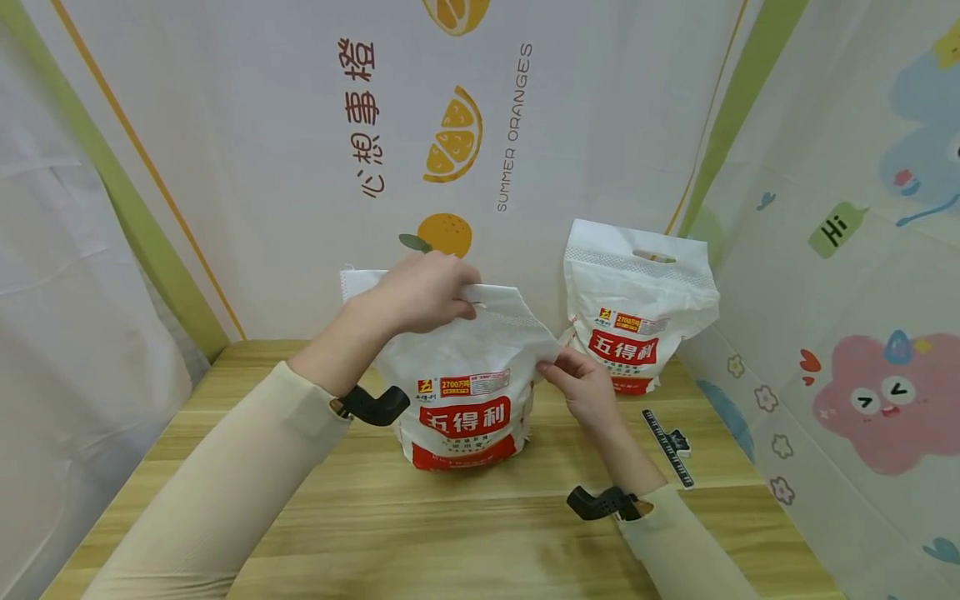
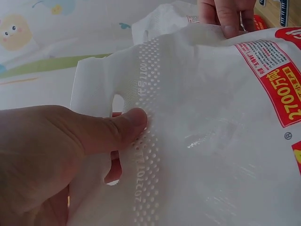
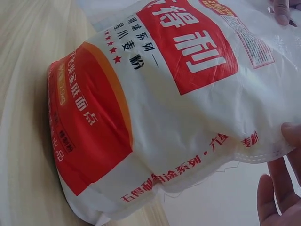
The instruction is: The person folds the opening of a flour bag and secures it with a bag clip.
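A white flour bag (image 1: 457, 358) with red labels stands upright on the wooden table, in front of me. My left hand (image 1: 423, 292) grips its top band at the handle slot; in the left wrist view the left thumb (image 2: 134, 123) presses the front beside the slot, and fingers show through the hole. At the bag's upper right edge, my right hand (image 1: 588, 387) pinches the side seam between thumb and fingers. The right wrist view shows the flour bag (image 3: 160, 113) from its side, its red base resting on the table.
Behind to the right stands a second flour bag (image 1: 637, 308) with a handle slot. A black and silver clip (image 1: 670, 448) lies on the wooden table (image 1: 450, 533) beside my right forearm. Printed curtains (image 1: 285, 167) enclose the table at the back and sides.
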`<state>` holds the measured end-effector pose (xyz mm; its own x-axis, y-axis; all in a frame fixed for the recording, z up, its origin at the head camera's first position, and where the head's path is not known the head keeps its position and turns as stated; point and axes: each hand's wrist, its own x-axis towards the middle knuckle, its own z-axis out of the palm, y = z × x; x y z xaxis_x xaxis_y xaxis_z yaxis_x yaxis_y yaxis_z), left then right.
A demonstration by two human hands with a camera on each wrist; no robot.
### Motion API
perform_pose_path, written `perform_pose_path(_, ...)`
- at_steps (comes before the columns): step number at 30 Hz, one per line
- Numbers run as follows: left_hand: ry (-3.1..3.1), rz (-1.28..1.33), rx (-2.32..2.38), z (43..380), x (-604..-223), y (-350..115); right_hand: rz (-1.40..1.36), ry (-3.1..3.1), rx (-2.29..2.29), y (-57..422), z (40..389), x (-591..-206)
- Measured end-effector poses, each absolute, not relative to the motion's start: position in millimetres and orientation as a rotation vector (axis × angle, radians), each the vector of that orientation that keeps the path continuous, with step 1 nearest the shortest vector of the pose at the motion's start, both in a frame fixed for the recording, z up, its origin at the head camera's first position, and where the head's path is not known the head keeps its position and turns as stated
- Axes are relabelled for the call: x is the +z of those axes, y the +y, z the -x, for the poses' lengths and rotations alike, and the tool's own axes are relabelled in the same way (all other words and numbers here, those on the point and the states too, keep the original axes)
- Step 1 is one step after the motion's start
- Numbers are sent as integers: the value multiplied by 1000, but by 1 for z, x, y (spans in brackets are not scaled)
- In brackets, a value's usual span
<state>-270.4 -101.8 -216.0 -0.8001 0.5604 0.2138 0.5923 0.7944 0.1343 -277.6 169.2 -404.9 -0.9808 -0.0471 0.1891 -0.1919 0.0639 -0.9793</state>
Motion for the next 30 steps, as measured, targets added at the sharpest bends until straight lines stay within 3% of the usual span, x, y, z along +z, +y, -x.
perform_pose_path(13, -2811, 887, -276, 271, -217, -106, -199, -2229, 2059, 169, 276, -409)
perform_pose_path(30, -2695, 1200, -644, 268, -212, -113, -268, -1999, 2300, 176, 271, -411)
